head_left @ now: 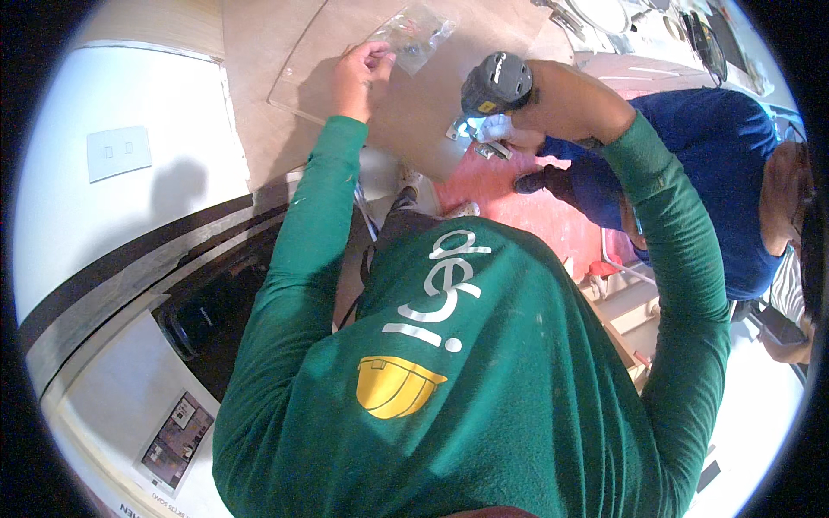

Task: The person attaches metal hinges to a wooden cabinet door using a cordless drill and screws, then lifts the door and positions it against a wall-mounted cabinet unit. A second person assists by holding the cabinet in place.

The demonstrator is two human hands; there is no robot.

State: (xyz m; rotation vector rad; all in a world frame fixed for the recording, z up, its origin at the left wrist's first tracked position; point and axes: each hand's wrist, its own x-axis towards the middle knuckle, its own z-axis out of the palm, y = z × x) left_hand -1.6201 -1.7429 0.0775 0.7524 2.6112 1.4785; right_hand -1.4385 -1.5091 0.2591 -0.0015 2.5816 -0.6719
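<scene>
My right hand (557, 102) grips a black cordless drill (496, 83) that points down at a small metal bracket (471, 129) on a brown board (414, 104). The drill's light falls on the bracket, and a second metal fitting (492, 149) lies just beside it. My left hand (361, 76) reaches over the board with its fingertips pinched on the corner of a clear plastic bag (416, 33) of small hardware. A transparent sheet (302, 86) lies on the board under that hand. My green sleeves run up from the lower edge.
A person in a blue shirt (717, 164) crouches close at the right, one hand near the bracket. A white wall panel with a switch plate (118, 153) is at the left. Red floor (527, 198) shows below the board, and dark trim (129, 268) crosses the lower left.
</scene>
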